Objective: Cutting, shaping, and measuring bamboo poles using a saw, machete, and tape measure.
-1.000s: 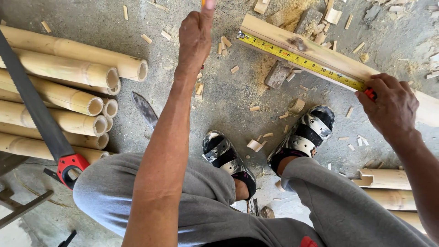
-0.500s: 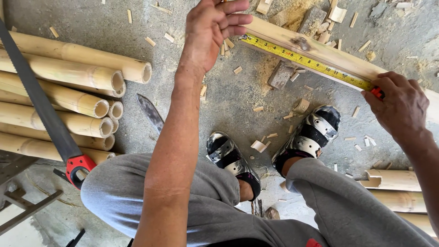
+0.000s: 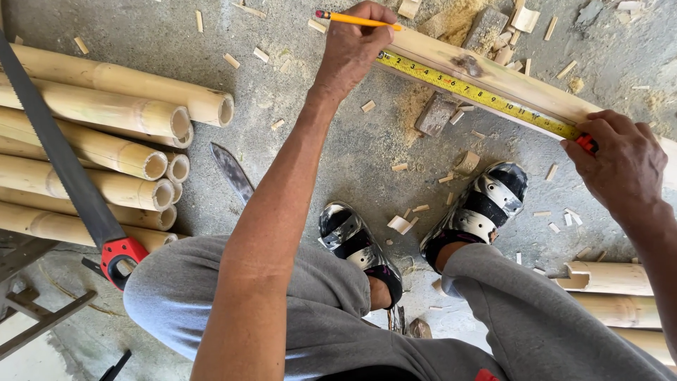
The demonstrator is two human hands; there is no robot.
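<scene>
The wooden strip (image 3: 508,81) lay slantwise on the concrete floor (image 3: 310,141), just beyond the person's two sandalled feet (image 3: 423,226). It was a long, pale, flat length of split wood with a dark knot partway along it. It looked stiff and fairly light, the sort of piece that would lift easily with one hand near the middle, though its cut edges might be splintery, so a grip on the flat faces seemed wiser than on the edges.

A yellow tape measure (image 3: 479,95) was stretched along the top of the strip. The left hand (image 3: 356,46) was closed around a yellow pencil (image 3: 356,20) and rested at the far end of the strip, where the tape began. The right hand (image 3: 620,166) pressed down on the near end of the strip, its fingers curled over the red tape case (image 3: 587,143) and pinning the tape flat.

Left of the strip, well apart, a stack of bamboo poles (image 3: 99,141) lay with their hollow cut ends turned toward it. A hand saw (image 3: 70,176) with a red and black handle rested across those poles. Between the poles and the strip a dark knife blade (image 3: 233,173) lay on the floor. Small wood chips (image 3: 398,222) and sawdust were scattered all around the strip.
</scene>
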